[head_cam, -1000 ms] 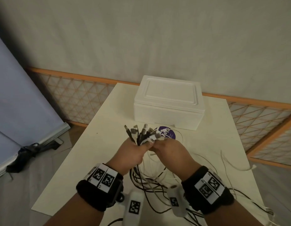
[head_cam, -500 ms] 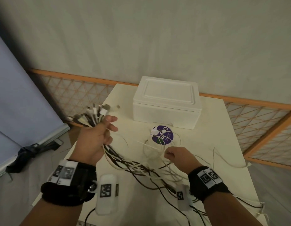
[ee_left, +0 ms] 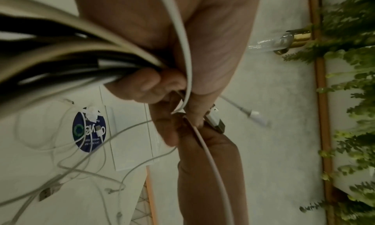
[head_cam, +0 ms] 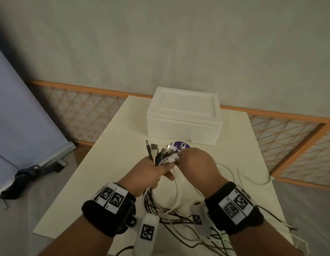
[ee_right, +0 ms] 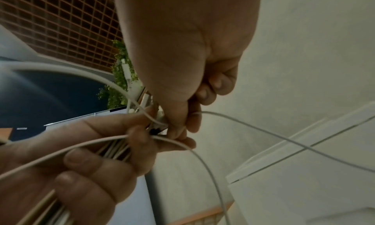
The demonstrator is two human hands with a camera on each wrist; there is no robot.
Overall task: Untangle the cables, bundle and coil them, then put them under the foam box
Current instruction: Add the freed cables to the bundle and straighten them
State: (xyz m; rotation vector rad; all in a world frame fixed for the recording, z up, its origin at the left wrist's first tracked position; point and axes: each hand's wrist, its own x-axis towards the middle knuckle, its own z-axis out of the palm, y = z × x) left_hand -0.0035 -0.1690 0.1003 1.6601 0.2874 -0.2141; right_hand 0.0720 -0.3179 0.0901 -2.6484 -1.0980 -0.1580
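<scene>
The cables (head_cam: 160, 202) are gathered at their plug ends above the near half of the table (head_cam: 108, 163), with the foam box (head_cam: 184, 115) standing closed at the far end. The left hand (head_cam: 151, 172) forms the main grip: its fingers are curled tightly around the bunch just below the connectors (head_cam: 160, 152), which fan out above the fist. The right hand (head_cam: 195, 163) is touching the left and pinches a single white cable (ee_right: 202, 156) near its plug, fingertips closed on it, apparently feeding that end into the bunch.

Handling judgement:
- The cables look light, thin and limp. They will hold no shape unaided and will sag from any grip point.
- The jackets appear smooth, so a loose fist may let single strands slide out. Keep the left grip firm just behind the plugs, where the moulded ends act as a stop.
- The free lengths hang to the table and trail off its near edge in crossed loops. Pulling hard there is likely to tighten snarls; draw each strand through slowly.
- For coiling, take hold of the aligned bunch, not single strands.

A round purple sticker (head_cam: 180, 145) lies on the table just in front of the box.
</scene>
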